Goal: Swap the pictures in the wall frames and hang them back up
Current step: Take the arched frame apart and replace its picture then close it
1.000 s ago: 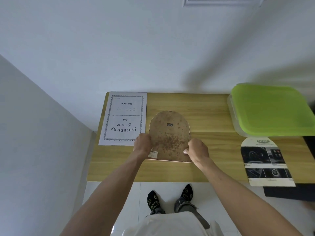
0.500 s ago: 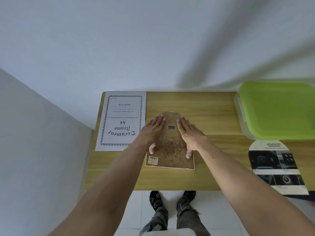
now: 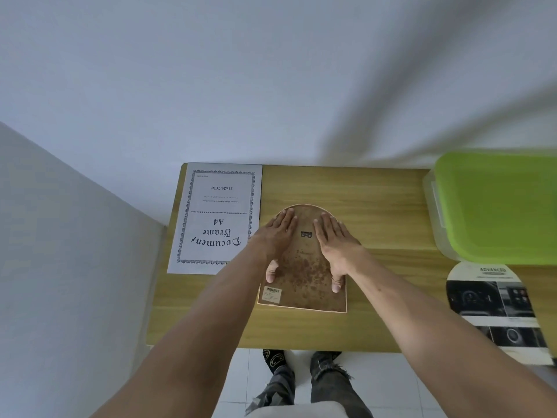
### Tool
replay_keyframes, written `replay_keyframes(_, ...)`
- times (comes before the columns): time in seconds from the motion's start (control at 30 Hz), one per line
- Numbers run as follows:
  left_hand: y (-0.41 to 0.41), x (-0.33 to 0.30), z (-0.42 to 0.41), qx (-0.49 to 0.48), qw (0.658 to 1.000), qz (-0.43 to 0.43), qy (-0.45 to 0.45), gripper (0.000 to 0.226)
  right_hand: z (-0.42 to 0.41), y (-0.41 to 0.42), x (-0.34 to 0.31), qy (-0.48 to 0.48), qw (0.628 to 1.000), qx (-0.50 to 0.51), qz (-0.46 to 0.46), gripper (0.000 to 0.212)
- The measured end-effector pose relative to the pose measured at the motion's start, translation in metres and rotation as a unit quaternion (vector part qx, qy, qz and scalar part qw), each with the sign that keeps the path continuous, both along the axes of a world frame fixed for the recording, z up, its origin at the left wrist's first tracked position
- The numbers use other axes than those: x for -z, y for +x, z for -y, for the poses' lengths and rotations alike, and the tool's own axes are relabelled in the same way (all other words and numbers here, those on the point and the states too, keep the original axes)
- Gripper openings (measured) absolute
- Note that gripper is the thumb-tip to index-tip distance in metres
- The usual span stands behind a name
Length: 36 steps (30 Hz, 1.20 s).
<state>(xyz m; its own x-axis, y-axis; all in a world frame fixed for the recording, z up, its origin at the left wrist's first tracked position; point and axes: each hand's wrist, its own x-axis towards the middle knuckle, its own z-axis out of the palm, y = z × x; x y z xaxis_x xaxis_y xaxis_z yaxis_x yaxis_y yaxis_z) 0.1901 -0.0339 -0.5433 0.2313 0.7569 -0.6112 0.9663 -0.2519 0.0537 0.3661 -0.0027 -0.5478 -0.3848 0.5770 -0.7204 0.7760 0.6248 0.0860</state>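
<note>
An arched picture frame [image 3: 304, 276] lies face down on the wooden table [image 3: 376, 212], its stained brown backing up, with a small metal hanger [image 3: 306, 235] near the top and a barcode sticker [image 3: 272, 294] at the lower left. My left hand [image 3: 278, 236] lies flat on the backing's left side, fingers spread. Flat on the right side rests my right hand [image 3: 334, 245]. A white "Document Frame A4" sheet [image 3: 216, 218] lies to the left of the frame. An arched printed picture [image 3: 494, 309] of car interiors lies at the right.
A clear plastic box with a green lid [image 3: 497, 206] stands at the table's back right. White walls close in behind and at the left. The table's front edge is near my legs, above a white tiled floor [image 3: 238, 387].
A second ago my hands held the frame's lower sides. They have moved up and now press flat on the backing. The view has shifted a little.
</note>
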Motion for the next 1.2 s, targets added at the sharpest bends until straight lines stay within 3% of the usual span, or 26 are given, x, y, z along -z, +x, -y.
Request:
replay_keyframes(0.17,0.000,0.002,0.000,-0.004,1.000,0.000,0.011,0.116,-0.002,0.008,-0.001,-0.002,1.000,0.006,-0.027,0.171)
replay_keyframes(0.3,-0.003,0.002,0.005,-0.007,1.000,-0.015,-0.009,0.146,0.000,0.022,-0.001,-0.002,0.997,0.013,-0.077,0.165)
replay_keyframes(0.43,-0.003,0.001,0.021,-0.058,0.998,0.011,-0.021,0.147,0.020,0.042,-0.001,0.005,0.987,0.063,-0.151,0.143)
replay_keyframes(0.5,-0.001,0.004,0.035,-0.147,0.985,0.092,-0.013,0.134,0.038,0.054,0.001,0.005,0.968,0.138,-0.211,0.123)
replay_keyframes(0.57,0.000,0.007,0.048,-0.299,0.929,0.213,0.041,0.109,0.060,0.062,0.004,0.014,0.916,0.262,-0.305,0.095)
replay_keyframes(0.63,0.005,0.004,0.058,-0.402,0.869,0.277,0.078,0.080,0.080,0.062,0.005,0.049,0.845,0.375,-0.377,0.072)
replay_keyframes(0.73,0.012,-0.009,0.067,-0.455,0.828,0.319,0.076,0.062,0.096,0.049,0.002,0.032,0.755,0.506,-0.416,0.057)
replay_keyframes(0.83,0.011,-0.021,0.068,-0.512,0.765,0.380,0.091,0.053,0.096,0.044,-0.004,0.009,0.676,0.594,-0.435,0.050)
replay_keyframes(1.0,0.004,-0.038,0.069,-0.625,0.608,0.476,0.112,0.077,0.094,0.048,-0.025,0.034,0.604,0.640,-0.475,0.046)
replay_keyframes(1.13,0.006,-0.062,0.069,-0.626,0.580,0.510,0.108,0.032,0.087,0.046,-0.052,0.028,0.558,0.637,-0.531,0.044)
replay_keyframes(1.2,0.008,-0.081,0.068,-0.619,0.563,0.533,0.122,0.037,0.083,0.045,-0.067,0.031,0.558,0.622,-0.549,0.042)
